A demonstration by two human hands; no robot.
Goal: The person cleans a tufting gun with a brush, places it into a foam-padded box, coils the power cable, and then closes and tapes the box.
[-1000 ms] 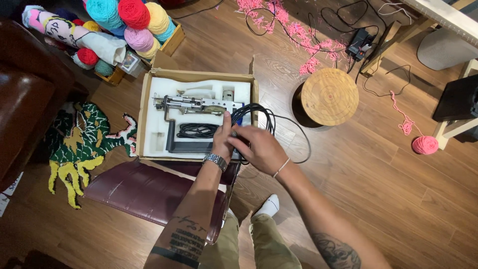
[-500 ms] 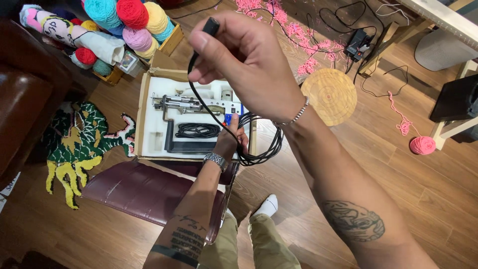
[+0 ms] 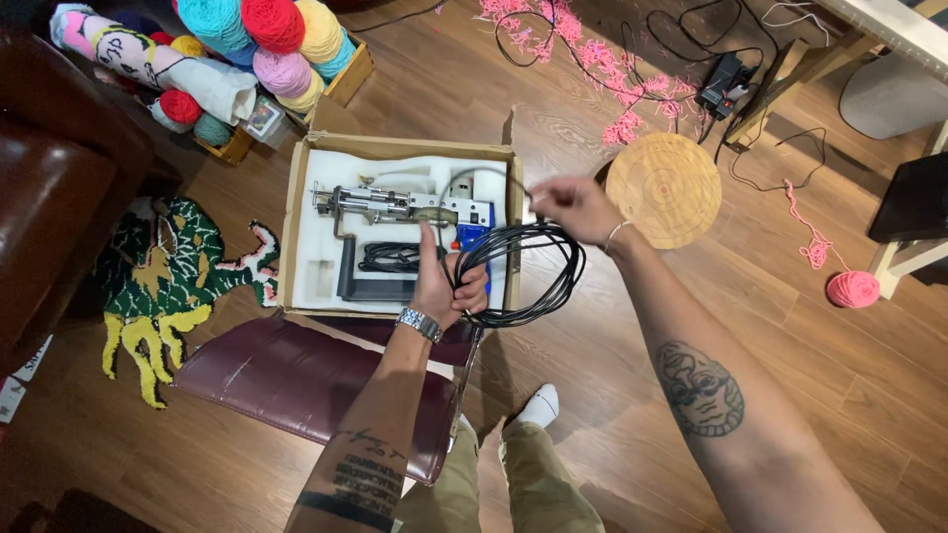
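View from above onto a wooden floor. A dark brown leather seat fills the left edge, and a maroon cushioned chair seat lies below centre. An open cardboard box sits on the floor just above that chair, lined with white foam holding a metal tufting gun with a blue part. Left of the box lies a green, white and yellow tufted rug piece. At the top left, a wooden crate is heaped with coloured yarn cones. A round wooden stool top stands right of the box, with loose pink yarn above it and a pink yarn ball farther right.

The left hand (a watch on its wrist) is closed around a coil of black cable, which hangs over the box's right edge. The right hand pinches the cable's free end between its fingertips, just above the coil.
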